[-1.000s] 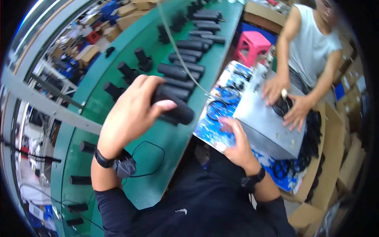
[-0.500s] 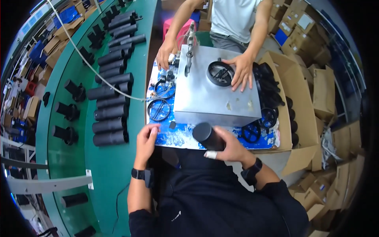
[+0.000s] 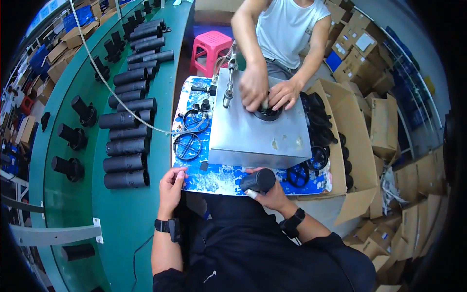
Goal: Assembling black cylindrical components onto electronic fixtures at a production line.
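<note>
My right hand (image 3: 275,196) grips a black cylinder (image 3: 258,180) just over the near edge of the blue, paint-worn board. The cylinder lies tilted, its flat round end toward the right. One of that hand's fingers has a white wrapping. By the board's near left corner is my left hand (image 3: 171,189), its fingers curled and thumb pressed to them; what they hold, if anything, is hidden. Across from me, a co-worker's hands (image 3: 284,94) work at a black ring (image 3: 268,114) on top of the metal box (image 3: 233,138). One of those hands is blurred.
Several black tubes (image 3: 126,163) lie in a row on the green bench (image 3: 121,209) at left. Spoked black rings (image 3: 187,146) rest on the board (image 3: 219,180). An open carton (image 3: 360,160) stands at right. A pale hose (image 3: 116,97) crosses from the upper left.
My right hand has turned the cylinder so its end faces right. My left fingers have curled in more. The co-worker's hand at left has moved over to the ring. The whole view has shifted.
</note>
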The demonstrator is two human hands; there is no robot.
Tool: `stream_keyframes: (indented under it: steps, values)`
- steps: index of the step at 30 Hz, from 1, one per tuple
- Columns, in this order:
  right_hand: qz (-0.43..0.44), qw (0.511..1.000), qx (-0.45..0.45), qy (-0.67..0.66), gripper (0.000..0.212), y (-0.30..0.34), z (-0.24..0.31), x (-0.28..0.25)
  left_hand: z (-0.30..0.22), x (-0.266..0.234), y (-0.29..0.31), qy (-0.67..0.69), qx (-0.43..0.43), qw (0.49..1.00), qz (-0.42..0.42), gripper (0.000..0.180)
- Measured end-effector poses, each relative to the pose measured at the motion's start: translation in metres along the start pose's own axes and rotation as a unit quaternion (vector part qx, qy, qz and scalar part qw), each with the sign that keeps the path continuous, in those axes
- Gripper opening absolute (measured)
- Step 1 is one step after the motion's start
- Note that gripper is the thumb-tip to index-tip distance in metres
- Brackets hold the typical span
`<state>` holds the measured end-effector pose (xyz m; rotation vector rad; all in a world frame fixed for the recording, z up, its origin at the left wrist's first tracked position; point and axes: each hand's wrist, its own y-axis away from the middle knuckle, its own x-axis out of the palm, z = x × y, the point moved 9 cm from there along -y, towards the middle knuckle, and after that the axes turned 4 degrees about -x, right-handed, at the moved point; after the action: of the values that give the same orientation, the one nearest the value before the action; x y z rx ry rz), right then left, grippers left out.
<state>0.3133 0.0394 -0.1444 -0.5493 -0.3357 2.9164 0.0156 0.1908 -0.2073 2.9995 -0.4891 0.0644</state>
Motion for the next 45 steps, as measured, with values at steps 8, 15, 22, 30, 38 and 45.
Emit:
stream_keyframes:
  steps: [8, 15, 22, 30, 38, 45]
  values:
    - [-0.015, 0.988, -0.055, 0.147, 0.070, -0.004, 0.035, -0.009, -0.001, -0.001, 0.001, 0.001, -0.003, 1.000, 0.000, 0.020]
    - [-0.036, 0.991, -0.019, 0.130, 0.064, -0.004, 0.024, -0.015, -0.094, 0.032, 0.018, -0.209, 0.233, 0.950, -0.010, 0.014]
    - [-0.043, 0.989, -0.024, 0.142, 0.061, -0.001, 0.028, -0.018, -0.230, 0.199, 0.011, -0.349, 0.463, 0.813, 0.058, 0.019]
    - [-0.045, 0.994, -0.015, 0.101, 0.062, 0.007, 0.025, -0.016, -0.201, 0.272, -0.080, -0.480, 0.383, 0.789, -0.038, 0.016]
    - [-0.065, 0.995, -0.057, 0.041, 0.078, -0.052, 0.091, -0.140, -0.205, 0.269, -0.086, -0.411, 0.396, 0.814, -0.106, 0.019]
    - [0.213, 0.964, 0.003, 0.158, 0.102, -0.195, 0.067, -0.179, -0.190, 0.273, -0.095, -0.444, 0.354, 0.822, -0.037, 0.014]
